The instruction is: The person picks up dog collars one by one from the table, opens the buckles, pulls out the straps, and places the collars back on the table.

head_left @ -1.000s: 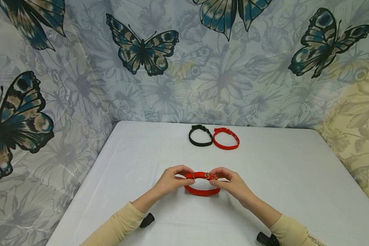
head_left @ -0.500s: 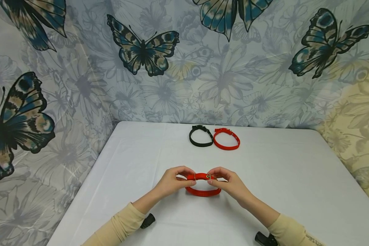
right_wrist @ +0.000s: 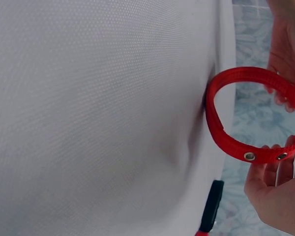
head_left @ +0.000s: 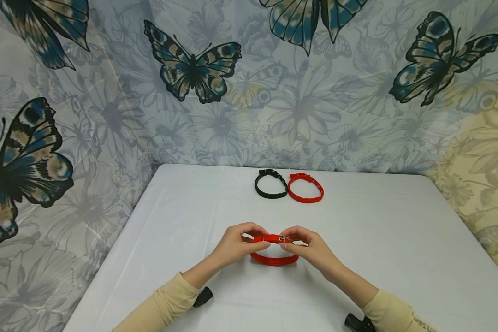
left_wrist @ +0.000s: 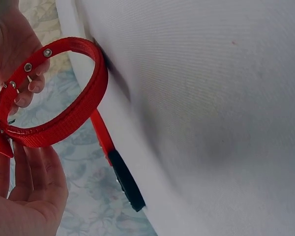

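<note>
A red collar [head_left: 274, 261], buckled into a loop, is held up by both hands near the table's front middle, its lower edge close to the cloth. My left hand [head_left: 235, 244] pinches the top strap left of the metal buckle [head_left: 281, 239]. With thumb and fingertips, my right hand [head_left: 312, 246] pinches the strap just at the buckle's right. Metal eyelets [left_wrist: 28, 67] line the strap beside the right hand in the left wrist view. The left hand's fingers [left_wrist: 34, 169] lie under the strap tip [left_wrist: 5, 146] there.
Farther back on the white-covered table [head_left: 199, 193] lie a black collar [head_left: 270, 195] and a second red collar [head_left: 306, 199], side by side and each looped. Butterfly-print cloth [head_left: 216, 133] hangs behind the table. Dark wrist devices [head_left: 202, 297] sit by both sleeves.
My left hand has shifted slightly right along the strap, closer to the buckle. The right hand has barely moved, and the collar has drifted a little toward me. The far collars stay put.
</note>
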Motion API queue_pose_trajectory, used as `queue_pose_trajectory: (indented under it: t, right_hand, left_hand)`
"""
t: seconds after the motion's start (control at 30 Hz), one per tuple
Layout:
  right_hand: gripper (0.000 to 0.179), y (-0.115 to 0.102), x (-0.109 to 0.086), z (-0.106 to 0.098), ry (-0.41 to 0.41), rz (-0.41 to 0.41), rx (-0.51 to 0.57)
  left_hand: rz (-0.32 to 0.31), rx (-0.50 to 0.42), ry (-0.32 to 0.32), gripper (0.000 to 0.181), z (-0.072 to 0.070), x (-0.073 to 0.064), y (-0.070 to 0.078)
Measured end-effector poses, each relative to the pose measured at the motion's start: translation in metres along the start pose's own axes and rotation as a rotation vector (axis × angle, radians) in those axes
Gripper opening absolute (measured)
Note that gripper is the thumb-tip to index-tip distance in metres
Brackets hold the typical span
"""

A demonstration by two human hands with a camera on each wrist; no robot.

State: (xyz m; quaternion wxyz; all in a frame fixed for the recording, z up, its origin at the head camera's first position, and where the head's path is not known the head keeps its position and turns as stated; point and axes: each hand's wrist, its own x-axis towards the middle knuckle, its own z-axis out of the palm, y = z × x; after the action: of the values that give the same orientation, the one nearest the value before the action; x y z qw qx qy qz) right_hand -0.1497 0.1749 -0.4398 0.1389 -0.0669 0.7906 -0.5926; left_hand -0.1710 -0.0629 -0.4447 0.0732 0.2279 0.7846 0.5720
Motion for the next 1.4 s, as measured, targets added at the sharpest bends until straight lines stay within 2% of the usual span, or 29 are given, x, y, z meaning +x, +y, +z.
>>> queue_pose_trajectory:
  t: [0.4, 0.43, 0.57, 0.6, 0.67, 0.8, 0.83, 1.03, 1.4]
  right_hand:
    - [0.034, -0.003, 0.0, 0.003, -0.003, -0.026, -0.032]
    - [0.034, -0.004, 0.0, 0.003, -0.005, -0.026, -0.034]
    - [0.034, -0.005, 0.001, 0.004, -0.019, -0.028, -0.037]
    - [0.033, -0.005, 0.001, 0.004, -0.022, -0.028, -0.036]
    - [0.032, -0.005, 0.001, 0.004, -0.028, -0.029, -0.036]
    - [0.03, -0.006, 0.0, 0.004, -0.029, -0.031, -0.039]
    - [0.03, -0.006, 0.0, 0.004, -0.029, -0.033, -0.037]
    - [0.029, -0.007, -0.001, 0.003, -0.033, -0.057, -0.039]
    - [0.028, -0.008, -0.002, 0.002, -0.043, -0.077, -0.05]
  left_hand:
    - [-0.004, -0.003, 0.004, 0.016, 0.005, -0.002, 0.001]
    - [-0.007, -0.001, 0.005, 0.016, 0.005, -0.002, 0.003]
    - [0.0, 0.009, 0.006, 0.016, 0.004, -0.006, 0.027]
    - [0.001, 0.014, 0.003, 0.016, 0.004, -0.006, 0.028]
    - [0.014, 0.016, 0.001, 0.016, 0.005, -0.005, 0.026]
    - [0.03, 0.03, -0.007, 0.017, 0.007, 0.0, 0.005]
    - [0.037, 0.033, -0.009, 0.017, 0.007, 0.0, 0.004]
    - [0.079, 0.066, -0.008, 0.018, 0.004, 0.0, 0.008]
    - [0.099, 0.059, -0.003, 0.013, 0.005, 0.001, 0.008]
